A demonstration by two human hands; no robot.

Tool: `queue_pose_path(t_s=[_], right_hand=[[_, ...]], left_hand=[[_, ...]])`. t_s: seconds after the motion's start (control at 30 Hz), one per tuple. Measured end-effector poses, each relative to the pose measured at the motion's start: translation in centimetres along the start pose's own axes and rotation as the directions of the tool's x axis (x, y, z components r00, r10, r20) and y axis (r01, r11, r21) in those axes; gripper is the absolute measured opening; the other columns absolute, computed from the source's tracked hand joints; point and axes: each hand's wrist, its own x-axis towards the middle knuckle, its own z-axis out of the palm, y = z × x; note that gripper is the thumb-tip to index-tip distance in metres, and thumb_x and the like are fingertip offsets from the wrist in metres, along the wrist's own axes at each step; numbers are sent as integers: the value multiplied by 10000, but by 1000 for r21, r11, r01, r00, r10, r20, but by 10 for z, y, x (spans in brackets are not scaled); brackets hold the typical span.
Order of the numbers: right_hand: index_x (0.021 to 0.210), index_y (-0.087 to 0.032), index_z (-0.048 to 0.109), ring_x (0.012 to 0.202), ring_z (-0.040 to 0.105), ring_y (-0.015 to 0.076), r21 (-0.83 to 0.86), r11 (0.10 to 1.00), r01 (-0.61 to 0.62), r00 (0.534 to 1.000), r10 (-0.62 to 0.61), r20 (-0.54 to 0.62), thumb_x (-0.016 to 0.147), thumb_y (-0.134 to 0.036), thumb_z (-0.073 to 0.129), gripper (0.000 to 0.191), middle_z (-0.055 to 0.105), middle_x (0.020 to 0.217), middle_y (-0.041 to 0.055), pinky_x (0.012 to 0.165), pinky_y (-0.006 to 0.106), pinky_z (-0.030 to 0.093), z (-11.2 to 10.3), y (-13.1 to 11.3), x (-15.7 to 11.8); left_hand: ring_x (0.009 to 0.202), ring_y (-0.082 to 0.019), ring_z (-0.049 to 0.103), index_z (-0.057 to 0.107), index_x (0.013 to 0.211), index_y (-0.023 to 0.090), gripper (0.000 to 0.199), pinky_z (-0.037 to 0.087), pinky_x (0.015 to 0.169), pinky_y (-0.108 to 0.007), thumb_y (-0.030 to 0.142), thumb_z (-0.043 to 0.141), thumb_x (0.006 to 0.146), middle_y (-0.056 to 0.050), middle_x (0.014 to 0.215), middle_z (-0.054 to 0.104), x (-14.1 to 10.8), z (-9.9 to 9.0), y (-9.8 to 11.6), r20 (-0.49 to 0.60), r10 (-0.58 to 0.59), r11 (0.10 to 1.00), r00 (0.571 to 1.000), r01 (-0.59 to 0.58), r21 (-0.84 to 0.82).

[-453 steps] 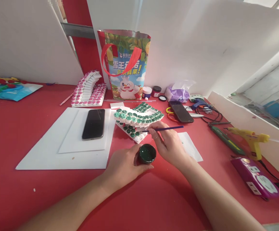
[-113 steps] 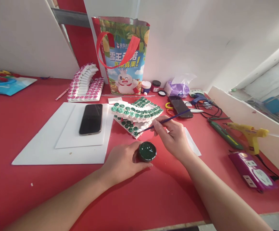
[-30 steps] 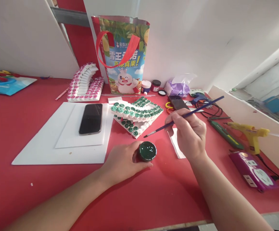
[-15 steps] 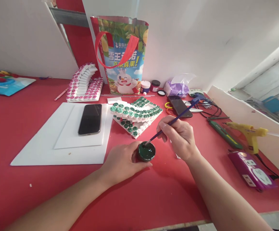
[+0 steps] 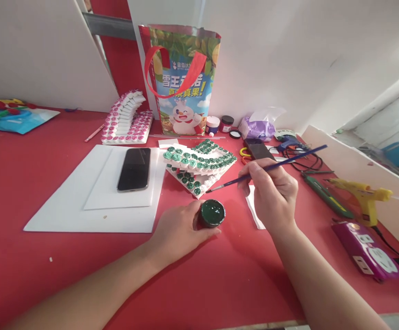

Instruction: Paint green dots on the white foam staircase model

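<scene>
My left hand (image 5: pixel 180 227) is closed around a small jar of dark green paint (image 5: pixel 212 213) on the red table. My right hand (image 5: pixel 271 190) grips a thin blue paintbrush (image 5: pixel 244 178), its bristles pointing left. The brush tip is close to the front corner of a white craft piece (image 5: pixel 199 165) covered in small rosettes; whether it touches cannot be told. Most rosettes there are green, while several near the front right edge remain white. Under and beside my right hand lies a folded white paper (image 5: pixel 254 208).
White boards (image 5: pixel 65 206) with a black phone (image 5: pixel 134 169) lie left. A pink-rosetted piece (image 5: pixel 127 121) and a printed bag (image 5: pixel 185 87) stand behind. To the right are scissors (image 5: pixel 243 152), a green cutter (image 5: pixel 326 195), a yellow glue gun (image 5: pixel 366 195) and a purple box (image 5: pixel 366 252).
The brush has come out of the paint jar and moved up to the craft piece's front corner. My right hand has shifted right and tilted the handle flatter. My left hand keeps the jar.
</scene>
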Motion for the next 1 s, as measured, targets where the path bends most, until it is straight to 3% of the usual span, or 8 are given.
queue_pose_path(t_s=[0.17, 0.3, 0.43, 1.0], right_hand=[[858, -207, 654, 619, 617, 122, -227, 974, 15, 995, 8, 102, 1007, -295, 561, 197, 661, 724, -5, 621, 277, 509, 9, -1, -3], [841, -203, 638, 648, 627, 125, -391, 915, 98, 975, -11, 220, 1012, -272, 537, 210, 662, 715, -2, 627, 257, 491, 15, -5, -5], [812, -206, 629, 658, 634, 135, -499, 857, 131, 968, -3, 249, 1018, -280, 525, 242, 691, 745, 19, 629, 256, 487, 19, -7, -5], [802, -220, 613, 619, 622, 140, -474, 878, 65, 970, 56, 235, 1019, -407, 524, 300, 689, 728, 20, 604, 259, 482, 25, 4, 1]], left_hand=[[664, -263, 656, 666, 1095, 231, 500, 353, 575, -303, 628, 714, 794, -9, 677, 669, -6, 3, 0, -77, 32, 996, 997, -25, 82], [673, -248, 662, 667, 984, 231, 410, 344, 565, -295, 594, 724, 804, -12, 716, 690, -6, 0, 1, -54, 8, 998, 998, -5, 62], [678, -235, 654, 650, 926, 231, 394, 340, 558, -292, 600, 717, 802, -6, 742, 702, -3, -2, 2, -27, -3, 999, 1000, 4, 41], [642, -221, 614, 651, 925, 220, 412, 324, 559, -296, 609, 705, 800, 4, 665, 642, -2, -3, 1, -7, 3, 999, 1000, -3, 33]])
